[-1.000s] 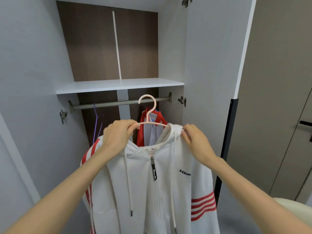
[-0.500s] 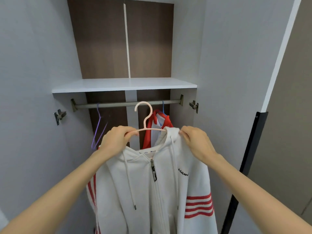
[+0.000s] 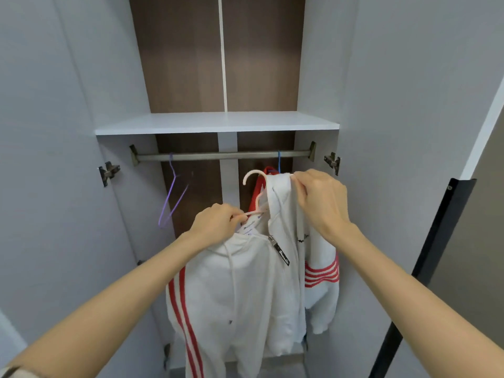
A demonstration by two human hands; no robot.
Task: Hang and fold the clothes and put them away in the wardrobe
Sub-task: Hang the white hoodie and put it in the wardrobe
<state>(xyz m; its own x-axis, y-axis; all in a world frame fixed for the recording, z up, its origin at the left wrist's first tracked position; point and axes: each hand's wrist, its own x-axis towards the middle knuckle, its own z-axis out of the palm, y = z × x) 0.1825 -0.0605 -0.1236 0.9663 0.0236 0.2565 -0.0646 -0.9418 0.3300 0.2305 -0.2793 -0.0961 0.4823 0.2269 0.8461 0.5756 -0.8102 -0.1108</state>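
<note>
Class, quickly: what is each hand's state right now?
Left hand: closed, gripping the pink hanger.
Right hand: closed, pinching the white hoodie at its shoulder.

Inside the wardrobe (image 3: 321, 77) the shelf (image 3: 218, 122) spans the width, with the rail (image 3: 218, 156) just beneath it. An empty hanger (image 3: 171, 197) hangs from the rail's left part, and a hung garment (image 3: 257, 186) from its right part. The hoodie (image 3: 245, 282) on its hanger (image 3: 252, 174) sits below and in front of the rail, hook apart from it, just before the hung garment. The left hand (image 3: 218, 225) grips the hanger's lower end. The right hand (image 3: 321, 203), higher and to the right, pinches the hoodie's top. The open door (image 3: 409, 132) stands to the right.
</note>
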